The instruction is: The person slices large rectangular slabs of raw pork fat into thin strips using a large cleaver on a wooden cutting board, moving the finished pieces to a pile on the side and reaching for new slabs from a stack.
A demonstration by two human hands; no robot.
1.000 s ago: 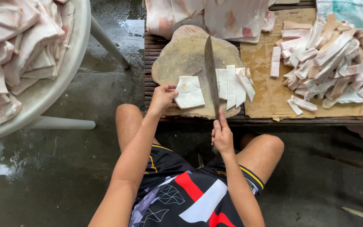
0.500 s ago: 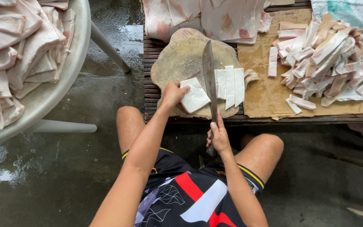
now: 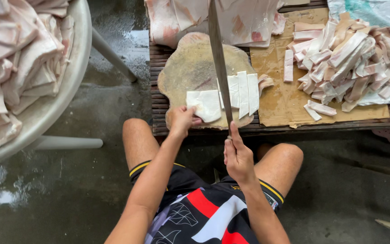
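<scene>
Two bare hands work over a low slatted wooden worktop [image 3: 159, 58] on a wet concrete floor [image 3: 68, 199]. The knife [image 3: 218, 63] tip is cut off at the top. The right hand [image 3: 238, 156] has its grip clamped on the handle, which the fingers hide, at the worktop's near edge. The left hand [image 3: 182, 119] presses its fingertips on a pale slab [image 3: 206, 105] on the round chopping block [image 3: 190, 68]; cut strips [image 3: 244, 92] lie beside the blade. At the far right edge, a strip pile [image 3: 353, 63] lies on cardboard [image 3: 280, 97]. A white basin [image 3: 64, 97] on the left holds more slabs.
</scene>
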